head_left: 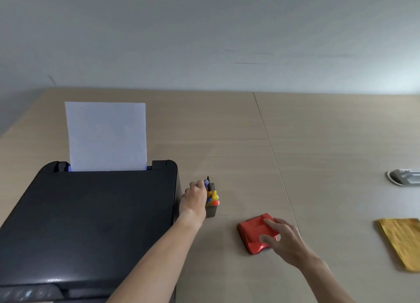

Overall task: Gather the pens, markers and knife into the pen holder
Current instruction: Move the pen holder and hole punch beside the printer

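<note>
A small dark pen holder point(211, 210) stands on the desk just right of the printer. Yellow and orange markers point(214, 199) and a dark pen point(208, 184) stick out of its top. My left hand point(196, 198) is at the holder's left side, its fingers closed around a blue-capped pen point(206, 182) at the holder's mouth. My right hand point(284, 236) rests with fingers spread on a flat red object point(252, 232) on the desk, nearer to me and to the right. No knife can be told apart.
A black printer point(91, 223) with a white sheet point(106, 137) upright in its feed fills the left. A yellow cloth point(402, 241) lies at the right edge, a grey cable port point(403, 177) behind it. The wall rises behind the tan desk point(318, 143).
</note>
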{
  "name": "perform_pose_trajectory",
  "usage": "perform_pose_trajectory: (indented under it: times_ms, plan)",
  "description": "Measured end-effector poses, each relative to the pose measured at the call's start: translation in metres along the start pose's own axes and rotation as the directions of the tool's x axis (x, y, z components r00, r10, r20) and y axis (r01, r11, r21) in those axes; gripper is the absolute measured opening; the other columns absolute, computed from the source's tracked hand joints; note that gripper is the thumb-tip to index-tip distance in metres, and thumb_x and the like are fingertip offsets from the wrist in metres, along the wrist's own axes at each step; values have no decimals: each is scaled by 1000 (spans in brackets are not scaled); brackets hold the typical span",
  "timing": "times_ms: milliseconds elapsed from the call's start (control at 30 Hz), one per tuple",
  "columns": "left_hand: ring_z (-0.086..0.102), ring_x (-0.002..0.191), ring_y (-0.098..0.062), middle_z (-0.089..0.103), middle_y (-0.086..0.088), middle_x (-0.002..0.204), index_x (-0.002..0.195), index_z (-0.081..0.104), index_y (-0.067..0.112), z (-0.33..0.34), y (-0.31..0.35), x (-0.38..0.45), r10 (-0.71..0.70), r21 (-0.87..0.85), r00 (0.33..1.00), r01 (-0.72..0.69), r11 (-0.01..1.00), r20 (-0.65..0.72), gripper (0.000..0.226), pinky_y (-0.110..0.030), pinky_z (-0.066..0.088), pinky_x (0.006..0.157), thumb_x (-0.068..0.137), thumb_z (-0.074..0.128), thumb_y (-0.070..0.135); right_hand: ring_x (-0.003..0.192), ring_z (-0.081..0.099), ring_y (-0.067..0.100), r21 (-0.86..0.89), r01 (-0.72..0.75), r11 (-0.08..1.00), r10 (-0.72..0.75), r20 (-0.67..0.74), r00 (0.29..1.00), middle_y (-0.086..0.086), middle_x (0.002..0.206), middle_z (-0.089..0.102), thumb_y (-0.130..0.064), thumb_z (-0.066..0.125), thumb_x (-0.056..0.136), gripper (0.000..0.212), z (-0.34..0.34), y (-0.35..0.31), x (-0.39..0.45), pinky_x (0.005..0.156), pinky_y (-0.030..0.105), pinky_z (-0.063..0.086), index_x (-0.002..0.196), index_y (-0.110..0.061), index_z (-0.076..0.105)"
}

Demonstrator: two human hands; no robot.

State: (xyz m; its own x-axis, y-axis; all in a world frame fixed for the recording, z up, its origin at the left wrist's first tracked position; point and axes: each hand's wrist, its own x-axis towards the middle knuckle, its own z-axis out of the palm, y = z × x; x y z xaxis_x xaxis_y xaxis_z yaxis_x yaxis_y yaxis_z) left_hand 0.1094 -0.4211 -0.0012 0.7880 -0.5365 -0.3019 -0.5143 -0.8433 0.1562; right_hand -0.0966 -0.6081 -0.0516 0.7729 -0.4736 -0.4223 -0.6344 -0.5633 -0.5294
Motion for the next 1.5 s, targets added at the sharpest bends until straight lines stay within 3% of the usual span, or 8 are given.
perform_pose_trajectory:
  times_ms: [267,467,633,1033,1167,1300,1400,1500]
  plan:
    - [62,109,-28,53,-15,126,128,39,4,-1,-1,11,13,-7,999,-13,1000,-52,58,-33,55,86,81,72,-2,128,47,27,-7,-107,994,103,-205,973,7,141,50,-57,54,88,61,25,-65,42,101,43,42,137,-21,49]
    - [63,109,-28,52,-15,127,128,38,3,0,-4,13,20,-20,999,-21,1000,-35,61,-34,57,88,79,73,-4,122,50,28,-26,-122,992,116,-162,980,8,131,56,-55,52,90,57,20,-85,69,99,46,44,133,-18,51]
    - [63,107,-28,52,-15,126,129,38,5,0,-2,14,12,-37,999,-13,999,-43,63,-33,58,87,78,74,-4,135,41,28,-45,-101,994,96,-102,990,9,145,46,-56,51,91,63,17,-88,77,105,50,40,143,-21,42]
    - [58,110,-29,49,-15,128,131,35,3,3,-2,20,-4,-20,998,3,1000,-56,70,-34,56,88,75,76,-5,128,47,30,-14,-94,995,91,-147,985,8,146,43,-55,50,92,60,25,-92,75,101,49,43,142,-22,41]
    - [53,116,-31,47,-17,130,133,34,2,2,-3,23,19,61,997,-15,998,-71,71,-36,49,97,75,75,-4,129,46,30,-17,-94,995,91,-139,986,8,146,42,-55,49,92,62,25,-93,76,102,49,42,143,-21,39]
    - [42,128,-36,37,-23,141,139,27,-2,-5,-4,14,-2,97,995,12,995,-102,79,-40,39,111,75,73,-2,138,36,35,-41,-117,992,114,-81,990,16,159,20,-59,42,94,71,21,-95,74,109,50,33,153,-27,18]
    - [43,127,-33,38,-20,139,140,25,-2,-10,-2,0,3,42,988,3,999,-152,80,-36,42,109,75,72,-4,136,37,40,-13,-128,992,122,-228,966,21,159,15,-61,31,94,69,27,-96,60,110,50,30,153,-34,8]
    - [45,124,-30,40,-17,137,139,27,-1,-14,-2,-28,15,-49,982,-25,998,-190,76,-34,43,106,75,69,-6,137,36,37,53,-110,992,122,-352,928,18,156,25,-56,34,96,66,33,-96,35,111,48,28,152,-27,15]
